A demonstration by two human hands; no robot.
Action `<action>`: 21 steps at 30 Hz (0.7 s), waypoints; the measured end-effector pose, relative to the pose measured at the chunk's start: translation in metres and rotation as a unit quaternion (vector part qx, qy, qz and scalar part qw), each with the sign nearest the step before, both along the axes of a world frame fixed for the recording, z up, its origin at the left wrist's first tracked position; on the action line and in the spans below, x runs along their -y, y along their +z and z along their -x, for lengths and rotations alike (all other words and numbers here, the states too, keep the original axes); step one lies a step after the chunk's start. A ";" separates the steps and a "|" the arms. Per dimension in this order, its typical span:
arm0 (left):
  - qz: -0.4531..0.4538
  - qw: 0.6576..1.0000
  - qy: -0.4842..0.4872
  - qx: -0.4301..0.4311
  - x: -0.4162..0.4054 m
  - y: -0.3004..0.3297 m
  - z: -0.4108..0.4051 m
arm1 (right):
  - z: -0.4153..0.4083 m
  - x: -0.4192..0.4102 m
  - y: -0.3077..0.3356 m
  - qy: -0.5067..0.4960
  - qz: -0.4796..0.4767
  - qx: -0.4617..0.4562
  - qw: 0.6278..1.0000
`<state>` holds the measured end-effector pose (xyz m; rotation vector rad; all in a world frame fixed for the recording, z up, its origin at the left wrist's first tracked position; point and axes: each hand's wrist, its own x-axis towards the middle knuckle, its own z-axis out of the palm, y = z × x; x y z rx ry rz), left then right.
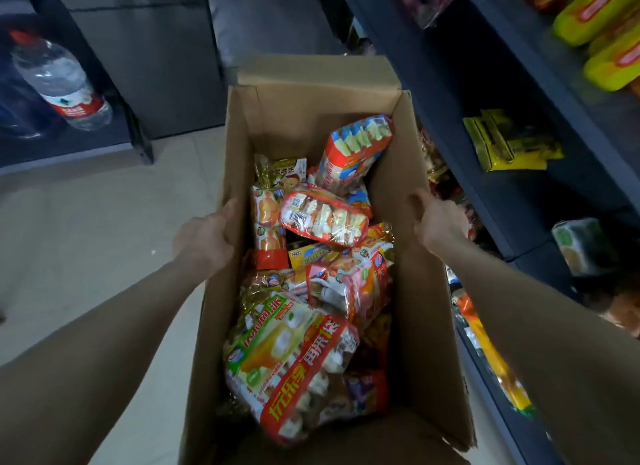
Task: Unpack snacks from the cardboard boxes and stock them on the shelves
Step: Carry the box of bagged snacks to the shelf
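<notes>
An open cardboard box (287, 111) fills the middle of the head view, packed with several snack bags. A large red and green bag (294, 364) lies nearest me, and a red bag of biscuits (323, 219) lies further in. My left hand (204, 239) grips the box's left wall, thumb at the rim. My right hand (438, 222) grips the right wall in the same way. Dark shelves (512, 94) stand directly right of the box.
The shelves hold yellow-green packs (602, 21) on top, yellow packets (509, 142) below and more snacks lower down. At the left, a dark low unit (138, 142) carries large water bottles (59, 80). Pale floor tiles (86, 229) lie left of the box.
</notes>
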<state>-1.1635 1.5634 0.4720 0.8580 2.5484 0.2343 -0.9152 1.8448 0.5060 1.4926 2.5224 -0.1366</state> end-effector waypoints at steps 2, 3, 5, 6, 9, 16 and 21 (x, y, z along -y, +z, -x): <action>0.006 1.000 -0.003 -0.005 -0.033 -0.015 0.005 | 0.004 -0.031 -0.019 -0.004 0.016 -0.001 1.000; 0.007 1.000 0.001 0.002 -0.047 -0.023 0.005 | 0.004 -0.045 -0.030 -0.005 0.022 0.005 1.000; 0.010 1.000 0.010 0.018 -0.075 -0.042 0.003 | 0.003 -0.074 -0.050 -0.009 0.022 0.006 1.000; 0.012 1.000 0.013 0.026 -0.089 -0.051 0.002 | 0.003 -0.090 -0.059 -0.009 0.020 0.001 1.000; 0.013 0.999 0.036 0.031 -0.127 -0.083 0.003 | 0.007 -0.136 -0.085 -0.004 0.020 -0.014 1.000; 0.014 0.997 0.060 0.056 -0.203 -0.155 -0.018 | 0.001 -0.196 -0.143 -0.024 0.052 -0.008 0.998; 0.052 0.992 0.096 0.068 -0.215 -0.194 -0.029 | 0.003 -0.223 -0.185 0.004 0.075 0.026 0.997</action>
